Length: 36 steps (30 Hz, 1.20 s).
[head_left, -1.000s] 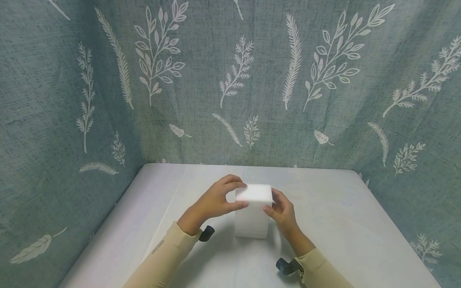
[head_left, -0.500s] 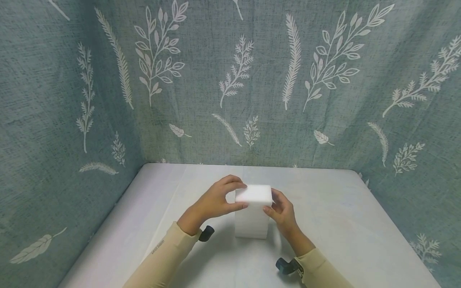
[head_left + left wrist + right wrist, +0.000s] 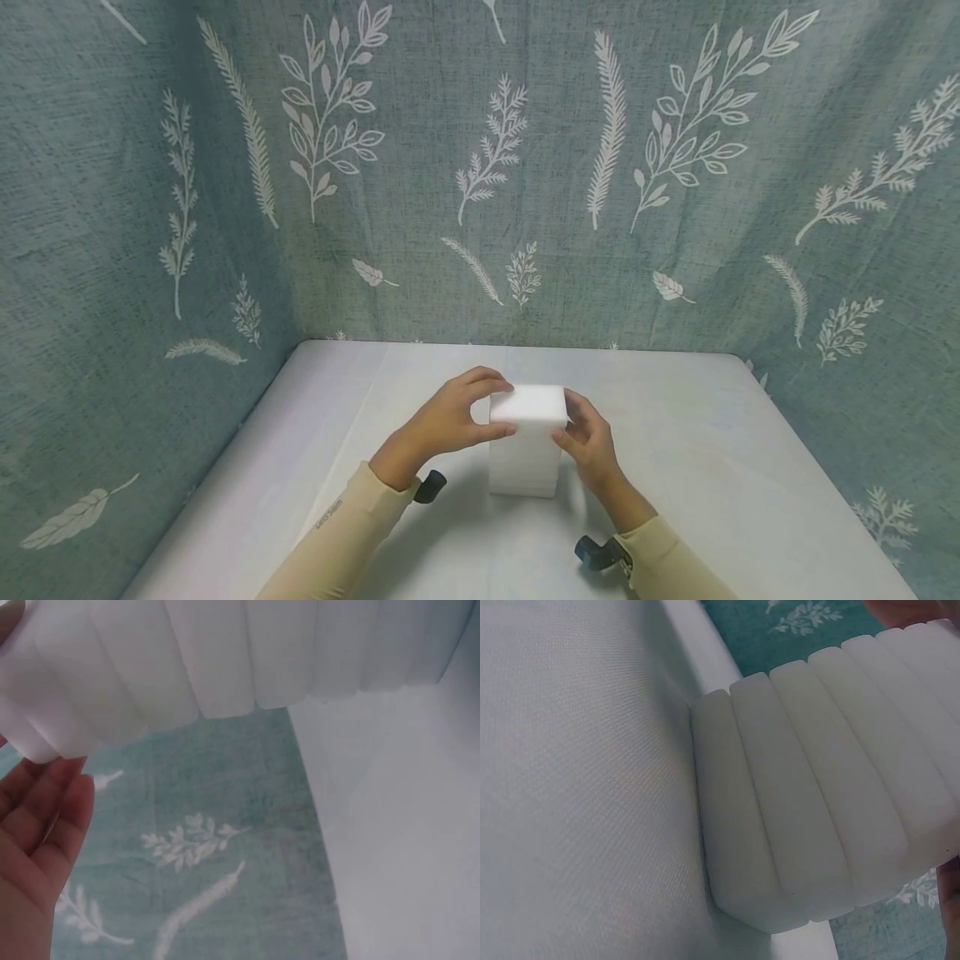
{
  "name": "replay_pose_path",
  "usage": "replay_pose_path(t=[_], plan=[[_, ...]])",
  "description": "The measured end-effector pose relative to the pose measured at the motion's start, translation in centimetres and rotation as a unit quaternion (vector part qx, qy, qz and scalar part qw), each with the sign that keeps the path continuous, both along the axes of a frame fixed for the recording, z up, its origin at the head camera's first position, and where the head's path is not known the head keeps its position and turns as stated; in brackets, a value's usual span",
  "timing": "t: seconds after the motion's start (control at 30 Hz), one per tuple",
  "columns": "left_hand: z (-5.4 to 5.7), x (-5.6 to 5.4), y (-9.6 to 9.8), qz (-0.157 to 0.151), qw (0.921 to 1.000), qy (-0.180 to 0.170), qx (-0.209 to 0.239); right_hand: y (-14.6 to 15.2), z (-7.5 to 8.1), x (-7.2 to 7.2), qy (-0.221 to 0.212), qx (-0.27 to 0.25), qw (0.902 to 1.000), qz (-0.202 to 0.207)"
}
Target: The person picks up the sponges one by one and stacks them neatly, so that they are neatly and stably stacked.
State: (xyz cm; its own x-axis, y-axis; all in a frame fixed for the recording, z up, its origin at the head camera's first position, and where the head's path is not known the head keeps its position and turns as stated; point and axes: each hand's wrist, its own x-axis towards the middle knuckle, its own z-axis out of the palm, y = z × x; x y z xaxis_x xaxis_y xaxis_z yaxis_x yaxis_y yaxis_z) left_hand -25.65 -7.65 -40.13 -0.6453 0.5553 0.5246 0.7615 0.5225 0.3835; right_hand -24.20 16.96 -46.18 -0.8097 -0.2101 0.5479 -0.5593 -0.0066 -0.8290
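A tall stack of several white foam sponges [image 3: 523,462] stands upright on the white table, its blocks lying flat one on another. In the left wrist view the seams between the sponges [image 3: 214,664] show, with rounded block edges. My left hand [image 3: 448,417] holds the top of the stack from the left, thumb on the front face and fingers at the back edge. From the right, my right hand [image 3: 592,442] holds the upper part between thumb at the front corner and fingers behind. In the right wrist view the lowest sponge [image 3: 739,817] sits against the tabletop.
The white table [image 3: 675,467] reaches back to a green curtain [image 3: 555,167] with pale leaf prints, which also hangs along the left and right sides. Dark wrist cameras [image 3: 431,487] are strapped at both sleeves, low over the table.
My right thumb has shifted slightly to the right at the stack's front corner, and the right fingers have risen a little. The left hand and the stack stay almost still.
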Motion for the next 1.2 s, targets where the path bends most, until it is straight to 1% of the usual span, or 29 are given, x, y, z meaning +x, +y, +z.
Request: replay_pose_path(t=[0.13,0.27,0.3,0.47,0.53,0.7,0.9,1.0,1.1,1.2], plan=[[0.0,0.0,-0.1,-0.004,0.9999,0.009,0.002,-0.1,1.4,0.9,0.013,0.016,0.9998,-0.005],[0.1,-0.1,0.0,-0.008,0.9999,0.007,0.005,0.0,1.4,0.9,0.013,0.017,0.9997,-0.006],[0.1,-0.1,0.0,-0.011,0.9999,0.006,0.007,0.0,1.3,0.9,0.016,0.016,0.9997,-0.006],[0.1,-0.2,0.1,-0.024,0.9995,0.005,0.019,0.5,-0.6,-0.4,0.019,0.004,0.9998,-0.007],[0.1,-0.2,0.1,-0.026,0.9994,0.000,0.023,0.6,-1.3,-0.8,0.013,-0.003,0.9999,-0.007],[0.1,-0.2,0.1,-0.029,0.9993,-0.011,0.023,0.7,-1.8,-1.1,0.006,-0.017,0.9998,-0.004],[-0.3,-0.1,0.0,-0.031,0.9992,-0.022,0.015,0.9,-2.1,-1.3,0.008,-0.006,0.9999,-0.001],[-0.5,0.0,-0.1,-0.027,0.9992,-0.029,0.011,1.0,-2.1,-1.1,0.004,-0.002,1.0000,-0.002],[-0.7,0.0,-0.3,-0.023,0.9990,-0.037,0.011,1.2,-2.2,-0.9,-0.012,-0.015,0.9998,0.000],[-1.0,0.2,-0.9,-0.009,0.9987,-0.048,0.012,1.8,-2.3,-0.7,-0.016,-0.029,0.9994,0.007]])
